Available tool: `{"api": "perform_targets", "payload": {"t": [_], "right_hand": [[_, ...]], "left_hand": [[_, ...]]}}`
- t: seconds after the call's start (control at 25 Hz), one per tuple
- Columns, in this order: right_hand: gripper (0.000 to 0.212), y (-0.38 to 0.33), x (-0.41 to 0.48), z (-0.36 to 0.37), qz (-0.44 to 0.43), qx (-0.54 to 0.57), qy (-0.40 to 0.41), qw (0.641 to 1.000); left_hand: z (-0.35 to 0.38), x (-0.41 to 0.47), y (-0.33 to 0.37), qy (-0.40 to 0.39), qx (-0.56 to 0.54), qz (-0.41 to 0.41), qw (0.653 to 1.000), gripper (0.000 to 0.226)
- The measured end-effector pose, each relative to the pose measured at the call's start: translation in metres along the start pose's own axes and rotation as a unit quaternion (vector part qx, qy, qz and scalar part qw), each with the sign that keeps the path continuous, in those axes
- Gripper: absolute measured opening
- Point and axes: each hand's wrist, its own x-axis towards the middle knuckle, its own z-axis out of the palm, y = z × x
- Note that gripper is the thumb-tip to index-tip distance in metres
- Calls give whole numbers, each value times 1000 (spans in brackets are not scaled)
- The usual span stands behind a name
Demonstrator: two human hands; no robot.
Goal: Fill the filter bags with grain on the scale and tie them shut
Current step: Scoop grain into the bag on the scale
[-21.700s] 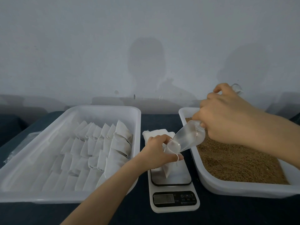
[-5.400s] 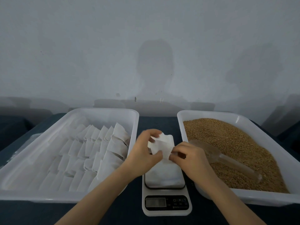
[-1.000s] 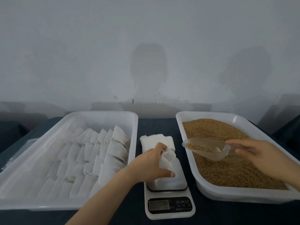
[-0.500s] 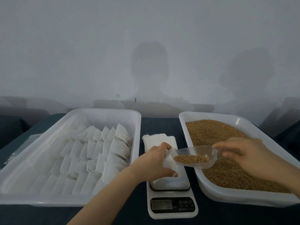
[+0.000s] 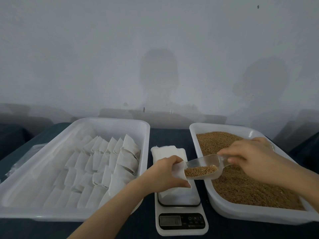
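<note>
— Grips?
— My left grip (image 5: 164, 175) pinches the filter bag (image 5: 179, 172) open over the scale (image 5: 181, 225); my right grip (image 5: 250, 157) grasps the scoop (image 5: 207, 160), lip at the bag's mouth.
— Progress?
— Its grain (image 5: 201, 170) isn't poured yet; this bag needs weighing and tying; the left tray (image 5: 112, 120) holds many bags (image 5: 110, 161), seemingly finished; empties (image 5: 165, 150) remain.

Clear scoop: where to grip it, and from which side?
Grip the scoop by its narrow handle at the right end, coming from the right over the grain tray, as the right hand does. The wide bowl is loaded and its mouth meets the filter bag in the left hand, so that end is blocked.
</note>
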Motion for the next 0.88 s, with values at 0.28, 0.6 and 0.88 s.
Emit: {"api": "perform_targets", "payload": {"t": [0.28,0.6,0.88], "right_hand": [[24,-8,4,-21,-10,-62,-16,998],[30,-30,17,-40,-55,-174,-20,983],[37,-69,31,-41,-156,-312,23,937]], "left_hand": [[-1,7,13,-22,1,1,1000,62],[6,11,16,0,-1,-7,1000,61],[2,2,14,19,-67,-24,997,60]]}}
